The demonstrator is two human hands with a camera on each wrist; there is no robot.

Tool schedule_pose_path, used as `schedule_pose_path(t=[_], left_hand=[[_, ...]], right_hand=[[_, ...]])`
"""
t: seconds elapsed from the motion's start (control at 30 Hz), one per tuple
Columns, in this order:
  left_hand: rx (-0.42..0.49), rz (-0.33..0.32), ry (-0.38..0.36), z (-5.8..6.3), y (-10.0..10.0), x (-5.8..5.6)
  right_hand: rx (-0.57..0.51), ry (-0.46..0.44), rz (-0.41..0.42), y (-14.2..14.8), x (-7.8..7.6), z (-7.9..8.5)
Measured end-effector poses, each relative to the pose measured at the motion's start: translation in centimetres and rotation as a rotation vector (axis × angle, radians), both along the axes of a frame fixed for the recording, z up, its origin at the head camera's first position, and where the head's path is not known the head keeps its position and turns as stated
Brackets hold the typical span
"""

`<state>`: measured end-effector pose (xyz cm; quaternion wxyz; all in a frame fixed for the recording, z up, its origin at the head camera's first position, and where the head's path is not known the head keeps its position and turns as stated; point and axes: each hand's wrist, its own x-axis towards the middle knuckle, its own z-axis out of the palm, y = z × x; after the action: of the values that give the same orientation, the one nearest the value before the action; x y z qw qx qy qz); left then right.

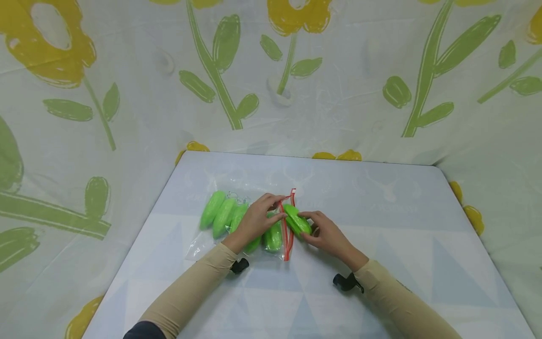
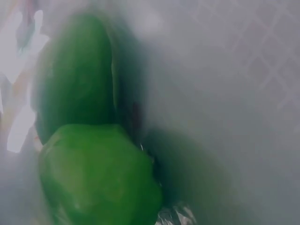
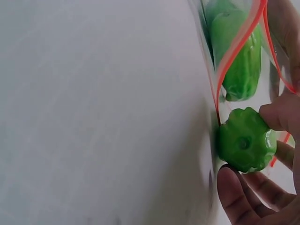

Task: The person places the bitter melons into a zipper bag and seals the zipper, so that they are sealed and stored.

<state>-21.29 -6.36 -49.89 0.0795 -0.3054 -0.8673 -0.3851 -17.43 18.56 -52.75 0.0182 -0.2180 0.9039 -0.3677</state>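
Note:
A clear zip bag with a red zip edge lies flat, its mouth toward the right. Inside are several bright green, cucumber-like vegetables. My left hand reaches over the bag and pinches its red-edged mouth between thumb and fingers. At that mouth, my right hand grips another green cucumber-like vegetable, tilted, its far end between the red edges. The right wrist view shows the lobed, dimpled near end of this vegetable. Close and blurred, bagged green vegetables fill the left wrist view's left side.
The pale table carries blue-grey triangle patterns. Behind it and at both sides hangs a white flower-print curtain. Black wrist cameras sit below the left wrist and the right wrist.

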Motion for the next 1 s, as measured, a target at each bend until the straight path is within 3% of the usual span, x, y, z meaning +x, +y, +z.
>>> schedule_pose_path(t=[0.53, 1.0], left_hand=[[0.012, -0.002, 0.004, -0.3, -0.1, 0.0], [0.012, -0.004, 0.019, -0.2, 0.0, 0.0]], right_hand=[[-0.03, -0.108, 0.031, -0.8, 0.4, 0.4], [-0.034, -0.083, 0.028, -1.1, 0.2, 0.4]])
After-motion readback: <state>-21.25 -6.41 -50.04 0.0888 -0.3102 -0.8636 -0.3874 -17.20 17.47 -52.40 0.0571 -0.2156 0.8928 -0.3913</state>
